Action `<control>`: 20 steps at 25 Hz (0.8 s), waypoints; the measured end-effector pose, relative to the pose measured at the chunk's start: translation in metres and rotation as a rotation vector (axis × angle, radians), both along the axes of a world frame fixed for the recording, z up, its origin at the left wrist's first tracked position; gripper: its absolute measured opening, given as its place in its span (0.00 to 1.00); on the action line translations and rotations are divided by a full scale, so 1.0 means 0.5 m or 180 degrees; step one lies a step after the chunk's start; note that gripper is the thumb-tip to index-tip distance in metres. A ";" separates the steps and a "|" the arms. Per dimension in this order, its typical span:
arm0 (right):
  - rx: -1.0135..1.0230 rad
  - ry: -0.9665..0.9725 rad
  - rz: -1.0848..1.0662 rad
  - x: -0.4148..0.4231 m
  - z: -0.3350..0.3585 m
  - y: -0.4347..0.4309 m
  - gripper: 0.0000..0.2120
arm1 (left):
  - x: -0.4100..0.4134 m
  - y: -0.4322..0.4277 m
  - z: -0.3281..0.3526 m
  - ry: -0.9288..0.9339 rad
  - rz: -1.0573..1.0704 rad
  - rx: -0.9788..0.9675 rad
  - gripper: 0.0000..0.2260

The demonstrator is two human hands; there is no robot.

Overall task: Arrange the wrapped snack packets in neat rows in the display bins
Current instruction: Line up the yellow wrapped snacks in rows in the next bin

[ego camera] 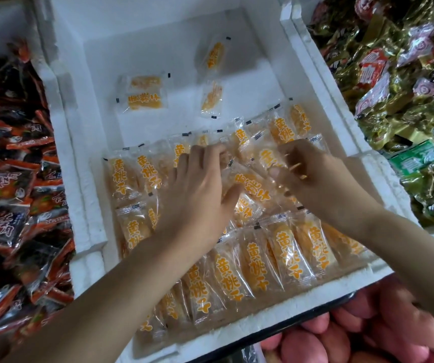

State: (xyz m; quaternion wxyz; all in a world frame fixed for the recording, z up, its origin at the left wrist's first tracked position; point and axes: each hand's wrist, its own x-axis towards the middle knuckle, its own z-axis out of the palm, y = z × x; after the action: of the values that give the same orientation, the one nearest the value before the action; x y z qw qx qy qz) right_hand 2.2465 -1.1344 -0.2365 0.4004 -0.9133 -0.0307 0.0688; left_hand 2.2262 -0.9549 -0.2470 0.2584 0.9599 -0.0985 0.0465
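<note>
The clear packets (288, 254) lined up in the white foam bin (299, 82) each carry three orange characters, 黄桃干, running down the wrapper. The same print shows on the loose packet (145, 100) lying sideways farther back. The dark red wrappers (8, 184) on the left bear white characters too blurred to read.

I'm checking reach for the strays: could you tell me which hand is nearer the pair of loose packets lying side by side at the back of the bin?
Left. The left hand lies below the loose pair; the right hand is farther right.
</note>
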 end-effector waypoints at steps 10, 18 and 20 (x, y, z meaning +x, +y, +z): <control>-0.0581 -0.0364 -0.0037 0.011 -0.032 -0.012 0.13 | 0.043 0.000 -0.026 0.0914 -0.0528 0.1151 0.26; -0.1696 -0.0748 0.0400 0.008 -0.012 -0.029 0.11 | 0.051 0.002 -0.011 0.0837 -0.0601 0.1082 0.26; -0.1535 -0.0933 0.0433 0.028 0.001 -0.023 0.09 | 0.054 0.014 -0.008 0.0557 -0.0541 0.0861 0.26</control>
State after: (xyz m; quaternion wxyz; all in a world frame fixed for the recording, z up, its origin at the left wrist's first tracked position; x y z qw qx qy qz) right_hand 2.2604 -1.1459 -0.2363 0.1575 -0.9781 -0.1322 -0.0320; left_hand 2.2534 -0.9477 -0.2510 0.1375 0.9745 -0.1617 -0.0729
